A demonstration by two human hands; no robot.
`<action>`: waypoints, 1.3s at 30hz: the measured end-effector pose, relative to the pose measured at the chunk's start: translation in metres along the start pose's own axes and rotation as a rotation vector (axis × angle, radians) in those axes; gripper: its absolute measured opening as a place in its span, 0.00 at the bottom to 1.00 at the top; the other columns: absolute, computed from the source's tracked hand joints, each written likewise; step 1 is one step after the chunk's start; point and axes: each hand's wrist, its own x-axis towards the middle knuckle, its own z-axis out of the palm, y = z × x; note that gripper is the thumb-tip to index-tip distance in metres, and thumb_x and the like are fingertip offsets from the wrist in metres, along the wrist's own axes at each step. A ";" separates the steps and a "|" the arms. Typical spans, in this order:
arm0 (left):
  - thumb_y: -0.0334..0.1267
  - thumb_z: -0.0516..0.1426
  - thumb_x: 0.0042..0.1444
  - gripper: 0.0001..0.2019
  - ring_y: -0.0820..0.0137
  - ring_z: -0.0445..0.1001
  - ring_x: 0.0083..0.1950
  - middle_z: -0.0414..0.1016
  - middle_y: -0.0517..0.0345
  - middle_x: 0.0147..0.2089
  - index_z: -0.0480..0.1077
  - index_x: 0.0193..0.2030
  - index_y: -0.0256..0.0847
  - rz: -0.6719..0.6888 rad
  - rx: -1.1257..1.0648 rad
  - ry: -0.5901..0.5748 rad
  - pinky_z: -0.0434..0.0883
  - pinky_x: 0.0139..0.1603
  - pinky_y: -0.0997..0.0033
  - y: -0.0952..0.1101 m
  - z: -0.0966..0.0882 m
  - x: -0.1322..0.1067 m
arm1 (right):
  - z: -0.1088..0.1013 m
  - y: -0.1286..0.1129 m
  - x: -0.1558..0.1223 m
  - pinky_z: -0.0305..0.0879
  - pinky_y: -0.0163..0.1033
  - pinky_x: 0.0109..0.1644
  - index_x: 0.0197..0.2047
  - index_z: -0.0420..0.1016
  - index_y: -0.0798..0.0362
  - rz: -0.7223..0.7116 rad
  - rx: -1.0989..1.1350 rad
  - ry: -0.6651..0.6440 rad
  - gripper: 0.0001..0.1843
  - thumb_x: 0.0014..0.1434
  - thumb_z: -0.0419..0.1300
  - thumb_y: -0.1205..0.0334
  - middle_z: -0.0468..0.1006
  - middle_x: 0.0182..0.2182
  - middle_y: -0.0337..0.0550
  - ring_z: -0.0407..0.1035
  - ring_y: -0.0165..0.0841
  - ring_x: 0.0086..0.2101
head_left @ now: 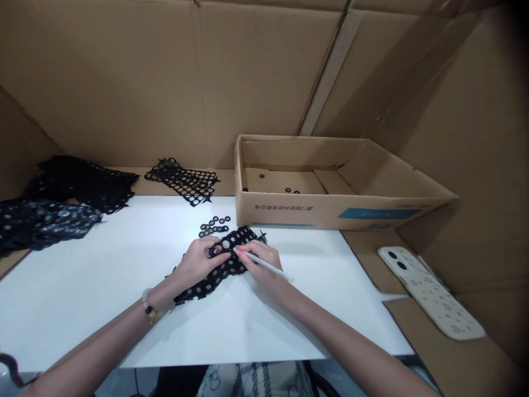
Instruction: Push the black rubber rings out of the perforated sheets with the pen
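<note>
A black perforated sheet (pixel 231 259) full of round holes lies on the white table (pixel 103 275) in front of me. My left hand (pixel 200 262) rests on it with fingers curled, pinching its upper edge. My right hand (pixel 260 259) grips a thin white stick (pixel 270 267) like a pen, its tip touching the sheet near my left fingertips. Several small black rings (pixel 215 225) lie loose on the table just beyond the sheet.
An open cardboard box (pixel 330 212) with a few rings inside stands behind the sheet to the right. Another perforated sheet (pixel 182 181) and heaps of black sheets (pixel 61 204) lie at the left. A phone (pixel 430 289) in a pale case rests at the right. Cardboard walls surround the table.
</note>
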 end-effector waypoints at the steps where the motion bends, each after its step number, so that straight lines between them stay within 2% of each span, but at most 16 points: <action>1: 0.43 0.58 0.55 0.17 0.70 0.62 0.31 0.60 0.63 0.24 0.59 0.21 0.39 0.013 -0.022 0.001 0.60 0.35 0.70 0.000 0.000 0.001 | 0.000 -0.002 0.000 0.67 0.36 0.37 0.31 0.75 0.52 0.007 0.001 0.016 0.08 0.62 0.58 0.64 0.77 0.29 0.41 0.72 0.33 0.31; 3: 0.45 0.57 0.55 0.18 0.69 0.62 0.33 0.59 0.62 0.25 0.58 0.22 0.40 0.023 -0.083 -0.030 0.61 0.37 0.69 -0.001 0.000 0.002 | 0.000 -0.003 0.000 0.67 0.37 0.37 0.31 0.75 0.51 0.007 0.006 0.045 0.08 0.62 0.58 0.64 0.78 0.30 0.41 0.73 0.33 0.31; 6: 0.48 0.54 0.57 0.14 0.68 0.64 0.35 0.63 0.60 0.31 0.63 0.29 0.39 -0.025 -0.181 -0.165 0.63 0.37 0.68 -0.001 0.002 0.001 | 0.002 0.001 0.000 0.67 0.37 0.38 0.32 0.75 0.51 0.001 -0.012 0.076 0.07 0.62 0.57 0.64 0.78 0.31 0.41 0.73 0.33 0.32; 9: 0.49 0.57 0.55 0.14 0.66 0.64 0.36 0.64 0.58 0.33 0.65 0.32 0.39 -0.010 -0.019 -0.190 0.64 0.38 0.66 0.000 0.004 0.000 | 0.003 0.010 0.003 0.68 0.37 0.38 0.32 0.75 0.50 -0.037 -0.054 0.058 0.08 0.62 0.57 0.64 0.78 0.30 0.41 0.73 0.33 0.33; 11: 0.46 0.57 0.55 0.12 0.65 0.64 0.38 0.64 0.58 0.32 0.64 0.30 0.39 0.064 0.170 -0.139 0.63 0.40 0.64 0.003 0.003 -0.002 | 0.001 0.018 0.006 0.69 0.40 0.43 0.33 0.75 0.51 -0.151 -0.108 0.013 0.07 0.62 0.57 0.63 0.79 0.37 0.45 0.72 0.36 0.37; 13: 0.41 0.54 0.58 0.09 0.64 0.64 0.39 0.66 0.59 0.31 0.64 0.29 0.40 0.158 0.279 -0.127 0.63 0.43 0.62 0.007 0.001 -0.004 | -0.004 0.023 0.010 0.67 0.46 0.52 0.34 0.75 0.51 -0.286 -0.214 -0.060 0.06 0.61 0.58 0.62 0.75 0.50 0.50 0.68 0.40 0.45; 16: 0.34 0.53 0.56 0.06 0.65 0.64 0.39 0.67 0.59 0.28 0.63 0.28 0.40 0.267 0.348 -0.148 0.63 0.44 0.62 0.012 -0.003 -0.006 | -0.013 0.024 0.015 0.63 0.51 0.56 0.37 0.75 0.50 -0.397 -0.335 -0.207 0.05 0.62 0.58 0.61 0.68 0.59 0.49 0.62 0.42 0.49; 19: 0.31 0.54 0.53 0.03 0.65 0.65 0.38 0.68 0.59 0.29 0.64 0.30 0.40 0.302 0.385 -0.082 0.63 0.42 0.63 0.013 -0.005 -0.007 | -0.019 0.019 0.016 0.66 0.46 0.52 0.40 0.73 0.51 -0.418 -0.301 -0.272 0.05 0.64 0.56 0.62 0.74 0.51 0.50 0.65 0.39 0.45; 20: 0.30 0.55 0.53 0.02 0.64 0.65 0.39 0.70 0.58 0.32 0.66 0.34 0.40 0.310 0.386 -0.023 0.64 0.43 0.63 0.012 -0.005 -0.007 | -0.020 0.018 0.016 0.67 0.45 0.50 0.40 0.72 0.52 -0.413 -0.288 -0.275 0.05 0.64 0.55 0.62 0.74 0.48 0.50 0.66 0.38 0.43; 23: 0.32 0.57 0.54 0.10 0.61 0.64 0.46 0.69 0.51 0.43 0.65 0.44 0.39 0.382 0.424 0.206 0.64 0.46 0.60 0.007 -0.004 -0.008 | -0.020 0.016 0.014 0.68 0.42 0.47 0.38 0.72 0.53 -0.400 -0.277 -0.264 0.05 0.64 0.55 0.63 0.74 0.41 0.48 0.67 0.36 0.41; 25: 0.35 0.58 0.55 0.05 0.60 0.62 0.45 0.68 0.51 0.41 0.67 0.38 0.39 0.440 0.522 0.283 0.62 0.45 0.59 0.005 -0.004 -0.009 | -0.019 0.016 0.012 0.67 0.41 0.46 0.38 0.72 0.53 -0.393 -0.263 -0.248 0.05 0.64 0.55 0.63 0.73 0.40 0.48 0.67 0.36 0.41; 28: 0.39 0.58 0.57 0.09 0.62 0.60 0.39 0.67 0.54 0.34 0.68 0.27 0.40 0.451 0.682 0.244 0.57 0.41 0.60 0.005 -0.003 -0.009 | -0.018 0.016 0.011 0.67 0.41 0.47 0.39 0.72 0.52 -0.371 -0.253 -0.243 0.05 0.64 0.55 0.63 0.73 0.41 0.48 0.67 0.36 0.42; 31: 0.38 0.55 0.58 0.10 0.62 0.59 0.39 0.67 0.53 0.33 0.69 0.26 0.40 0.363 0.733 0.150 0.55 0.40 0.59 0.008 -0.001 -0.009 | -0.016 0.015 0.010 0.68 0.41 0.46 0.38 0.72 0.52 -0.362 -0.251 -0.253 0.05 0.64 0.55 0.64 0.74 0.41 0.48 0.67 0.36 0.41; 34: 0.36 0.52 0.58 0.11 0.61 0.59 0.40 0.66 0.53 0.33 0.68 0.25 0.40 0.255 0.602 0.053 0.56 0.41 0.59 0.010 0.000 -0.008 | -0.012 0.017 0.009 0.67 0.41 0.46 0.36 0.72 0.52 -0.330 -0.216 -0.234 0.05 0.62 0.56 0.65 0.74 0.40 0.48 0.68 0.36 0.40; 36: 0.37 0.52 0.57 0.12 0.62 0.60 0.40 0.65 0.55 0.31 0.66 0.23 0.40 0.189 0.365 0.012 0.58 0.43 0.59 0.008 -0.003 -0.006 | -0.010 0.020 0.009 0.67 0.41 0.45 0.33 0.72 0.51 -0.232 -0.164 -0.198 0.05 0.61 0.57 0.66 0.74 0.39 0.46 0.70 0.36 0.40; 39: 0.39 0.50 0.56 0.14 0.65 0.62 0.37 0.62 0.58 0.29 0.60 0.21 0.41 0.057 -0.077 0.149 0.61 0.41 0.64 -0.002 -0.014 0.003 | -0.008 0.022 0.009 0.67 0.39 0.43 0.27 0.71 0.52 -0.040 -0.091 -0.172 0.08 0.59 0.58 0.67 0.74 0.36 0.44 0.71 0.35 0.39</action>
